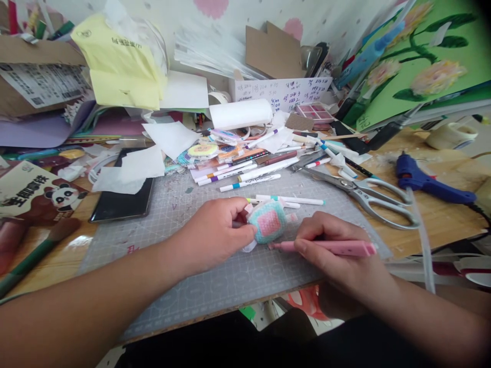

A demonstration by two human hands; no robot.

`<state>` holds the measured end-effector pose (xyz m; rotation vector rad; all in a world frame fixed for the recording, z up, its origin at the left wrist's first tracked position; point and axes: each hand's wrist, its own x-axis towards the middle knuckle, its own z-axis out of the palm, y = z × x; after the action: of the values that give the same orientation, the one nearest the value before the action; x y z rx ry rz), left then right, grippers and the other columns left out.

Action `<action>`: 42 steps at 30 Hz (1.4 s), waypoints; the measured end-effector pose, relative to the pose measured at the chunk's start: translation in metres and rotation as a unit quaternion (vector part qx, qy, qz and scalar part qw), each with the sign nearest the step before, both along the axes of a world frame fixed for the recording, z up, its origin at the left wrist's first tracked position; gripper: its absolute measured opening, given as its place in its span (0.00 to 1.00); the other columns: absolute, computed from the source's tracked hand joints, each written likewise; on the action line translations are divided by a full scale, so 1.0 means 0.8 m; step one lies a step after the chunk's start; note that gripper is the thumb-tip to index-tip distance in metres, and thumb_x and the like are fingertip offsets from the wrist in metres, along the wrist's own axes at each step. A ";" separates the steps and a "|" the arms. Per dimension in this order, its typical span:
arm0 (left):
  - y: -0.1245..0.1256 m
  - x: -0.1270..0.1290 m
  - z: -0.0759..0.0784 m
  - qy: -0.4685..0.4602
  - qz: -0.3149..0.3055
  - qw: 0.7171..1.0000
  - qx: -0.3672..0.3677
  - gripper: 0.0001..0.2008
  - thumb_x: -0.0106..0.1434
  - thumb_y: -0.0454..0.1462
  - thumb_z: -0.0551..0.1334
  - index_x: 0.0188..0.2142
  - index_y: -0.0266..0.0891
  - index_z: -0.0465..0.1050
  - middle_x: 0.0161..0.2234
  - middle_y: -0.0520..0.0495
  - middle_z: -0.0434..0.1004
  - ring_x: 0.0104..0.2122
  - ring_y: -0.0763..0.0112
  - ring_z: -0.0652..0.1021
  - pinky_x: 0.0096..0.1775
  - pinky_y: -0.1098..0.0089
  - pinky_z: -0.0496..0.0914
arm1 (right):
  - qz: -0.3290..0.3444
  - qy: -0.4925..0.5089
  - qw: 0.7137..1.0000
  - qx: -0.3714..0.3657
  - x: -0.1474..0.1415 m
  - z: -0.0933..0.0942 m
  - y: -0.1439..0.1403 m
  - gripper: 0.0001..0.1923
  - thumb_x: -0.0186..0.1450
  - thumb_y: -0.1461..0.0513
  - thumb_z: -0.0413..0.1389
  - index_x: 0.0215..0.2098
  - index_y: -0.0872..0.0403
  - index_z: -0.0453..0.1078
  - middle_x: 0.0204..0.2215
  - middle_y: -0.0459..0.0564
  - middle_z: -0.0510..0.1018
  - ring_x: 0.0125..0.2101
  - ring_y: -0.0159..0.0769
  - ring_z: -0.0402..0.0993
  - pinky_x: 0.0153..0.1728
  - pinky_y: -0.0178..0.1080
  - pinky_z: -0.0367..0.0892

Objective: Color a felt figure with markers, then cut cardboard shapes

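Left hand (217,232) closed in a pinch on the left edge of a small squishy block (268,221), teal around the rim with a pink square on top, held down on the grey cutting mat (184,214) near the middle of the table (441,225). Right hand (330,250) wrapped around a pink craft knife (330,247), lying almost flat, tip pointing left and touching or just short of the block's near right corner; cannot tell whether the blade is out. A scrap of white paper (249,246) peeking from under the block at its near left side.

Judging by this: block already coloured and shaped, pink panel in place, trimming or detailing at the lower edge apparently under way. No cut line visible yet at the tip, so seemingly early in this step. Loose white tabs sticking out at the block's right and near sides, perhaps left to tidy.

Farther back on the mat, several white markers (289,200) lying loose, just beyond the block. To the right, large steel scissors (368,191) partly off the mat, and farther right a blue glue gun (429,184) on the bare wood. To the left, a dark tablet (123,202) half covered by white sheets, and a panda-printed booklet (38,191) at the far left edge. Heaped paper, cardboard and a white roll (241,113) along the far side.
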<state>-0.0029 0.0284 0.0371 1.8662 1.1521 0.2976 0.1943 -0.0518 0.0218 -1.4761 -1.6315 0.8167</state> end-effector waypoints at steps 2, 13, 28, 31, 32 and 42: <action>0.000 -0.001 -0.001 -0.006 0.000 1.000 0.003 0.04 0.55 0.37 0.59 0.26 0.39 0.68 0.22 0.55 0.70 0.21 0.74 0.68 0.23 0.74 0.58 | -0.010 0.002 1.000 0.006 0.001 -0.002 0.000 0.10 0.60 0.61 0.58 0.21 0.51 0.66 0.17 0.42 0.70 0.20 0.30 0.65 0.20 0.33 0.60; 0.000 0.001 0.001 0.013 -0.001 1.000 0.007 0.05 0.55 0.39 0.58 0.27 0.39 0.69 0.22 0.54 0.71 0.21 0.73 0.69 0.23 0.74 0.58 | -0.007 0.019 1.000 -0.016 -0.001 0.005 0.000 0.10 0.58 0.62 0.58 0.20 0.51 0.65 0.17 0.43 0.71 0.20 0.31 0.66 0.20 0.33 0.61; 0.003 -0.009 -0.001 -0.194 -0.045 0.958 -0.205 0.09 0.53 0.40 0.63 0.31 0.38 0.67 0.28 0.51 0.71 0.28 0.70 0.70 0.29 0.71 0.62 | 0.027 0.144 0.989 -0.011 0.049 0.055 0.032 0.11 0.66 0.57 0.56 0.46 0.49 0.71 0.41 0.50 0.82 0.42 0.39 0.78 0.44 0.42 0.72; 0.002 -0.010 0.001 -0.209 -0.065 0.954 -0.204 0.10 0.54 0.41 0.63 0.29 0.39 0.65 0.25 0.54 0.66 0.26 0.73 0.66 0.28 0.72 0.60 | 0.063 0.159 0.983 -0.072 0.036 0.056 0.034 0.10 0.65 0.59 0.57 0.44 0.51 0.69 0.40 0.50 0.81 0.43 0.40 0.77 0.45 0.43 0.71; 0.001 -0.010 0.002 -0.211 -0.070 0.955 -0.198 0.10 0.54 0.42 0.63 0.29 0.39 0.65 0.25 0.54 0.65 0.25 0.73 0.65 0.28 0.73 0.59 | 0.075 0.169 0.979 -0.089 0.033 0.057 0.034 0.10 0.64 0.59 0.57 0.44 0.51 0.68 0.39 0.50 0.81 0.42 0.40 0.77 0.43 0.43 0.71; -0.001 -0.010 0.001 -0.221 -0.047 0.958 -0.175 0.11 0.55 0.43 0.64 0.29 0.37 0.67 0.26 0.54 0.65 0.26 0.73 0.65 0.30 0.72 0.58 | 0.093 0.245 0.954 -0.143 0.012 0.054 0.032 0.11 0.57 0.66 0.60 0.38 0.52 0.66 0.30 0.42 0.73 0.28 0.30 0.69 0.28 0.33 0.63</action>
<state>-0.0107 0.0274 0.0381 1.4411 0.7493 0.4036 0.2039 -0.0263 0.0652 -1.1832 -1.3211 1.4487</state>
